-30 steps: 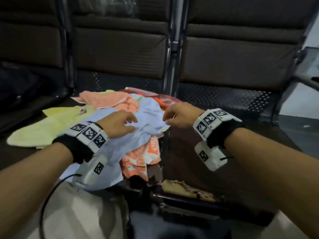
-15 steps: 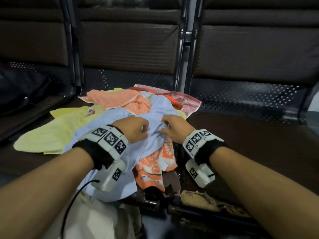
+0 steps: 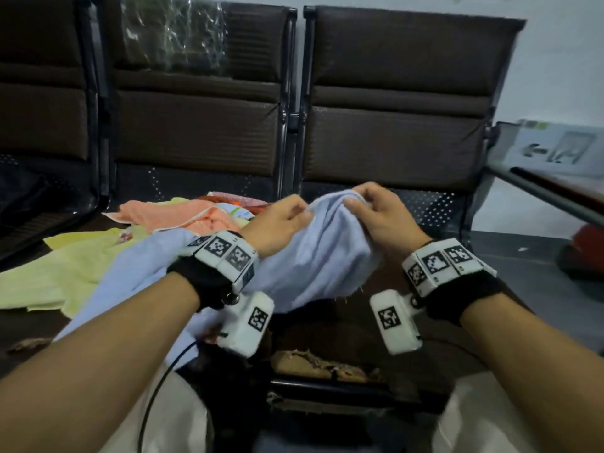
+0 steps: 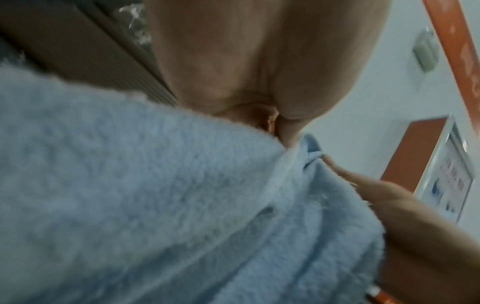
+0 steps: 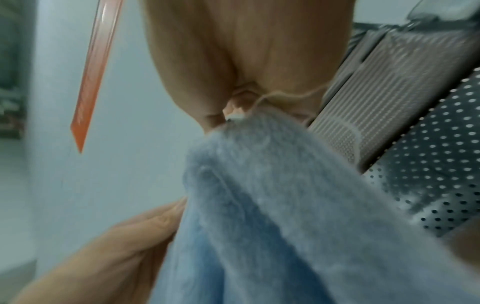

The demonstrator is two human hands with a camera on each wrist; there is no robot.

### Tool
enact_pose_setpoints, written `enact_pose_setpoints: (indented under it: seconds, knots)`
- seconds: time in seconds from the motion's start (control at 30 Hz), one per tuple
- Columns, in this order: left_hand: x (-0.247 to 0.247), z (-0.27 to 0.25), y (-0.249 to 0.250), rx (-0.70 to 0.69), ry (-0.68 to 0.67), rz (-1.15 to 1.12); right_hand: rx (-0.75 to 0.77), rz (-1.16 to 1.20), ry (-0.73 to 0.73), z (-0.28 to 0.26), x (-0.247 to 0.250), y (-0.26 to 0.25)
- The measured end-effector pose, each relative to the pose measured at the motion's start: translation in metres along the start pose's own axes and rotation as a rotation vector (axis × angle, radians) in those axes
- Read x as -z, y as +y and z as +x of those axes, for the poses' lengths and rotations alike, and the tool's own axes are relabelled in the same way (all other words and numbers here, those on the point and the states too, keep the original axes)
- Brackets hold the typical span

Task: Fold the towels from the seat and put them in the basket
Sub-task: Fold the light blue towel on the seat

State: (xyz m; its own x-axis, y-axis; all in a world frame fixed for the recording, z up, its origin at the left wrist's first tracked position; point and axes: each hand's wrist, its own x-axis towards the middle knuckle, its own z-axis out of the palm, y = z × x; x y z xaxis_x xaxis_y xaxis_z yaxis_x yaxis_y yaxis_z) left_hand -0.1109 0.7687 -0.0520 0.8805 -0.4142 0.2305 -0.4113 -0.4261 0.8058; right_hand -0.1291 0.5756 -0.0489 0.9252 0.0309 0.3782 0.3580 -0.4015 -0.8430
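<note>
Behind lifted blue towel [image 3: 320,256], peach towel [image 3: 183,212], yellow towel [image 3: 49,273], seat [image 3: 408,328]

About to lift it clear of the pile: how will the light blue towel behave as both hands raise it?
The light blue towel is probably floppy: it sags between the left hand and right hand. Its fluffy terry pile likely grips well. Its trailing end lies across the yellow towel, so it may drag that.
</note>
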Motion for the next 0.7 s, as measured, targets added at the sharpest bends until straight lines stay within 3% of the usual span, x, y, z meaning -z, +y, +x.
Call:
enact_pose_setpoints:
  seconds: [0.17,0.3,0.4,0.47,0.53,0.63,0.7]
  knots:
    - [-0.034,0.021,0.033,-0.033,0.101,-0.341,0.014,0.097,0.208,-0.001,0.032,-0.003]
    - [-0.049,0.033,0.015,0.007,0.093,-0.228,-0.047,0.095,0.140,0.000,0.034,0.013]
    - [-0.054,0.038,-0.014,0.095,0.033,0.000,-0.208,0.045,-0.052,-0.001,0.024,0.032]
    - [-0.052,0.036,-0.032,0.165,-0.074,0.150,-0.346,0.026,-0.224,-0.003,0.019,0.045]
    - [-0.051,0.032,-0.045,0.213,-0.224,0.296,-0.421,-0.182,-0.378,-0.007,0.017,0.060]
    - [-0.053,0.023,-0.057,0.177,-0.326,0.528,-0.420,-0.648,-0.670,-0.012,0.020,0.077]
    - [-0.055,0.015,-0.056,0.054,-0.298,0.640,-0.474,-0.734,-0.844,-0.015,0.021,0.082]
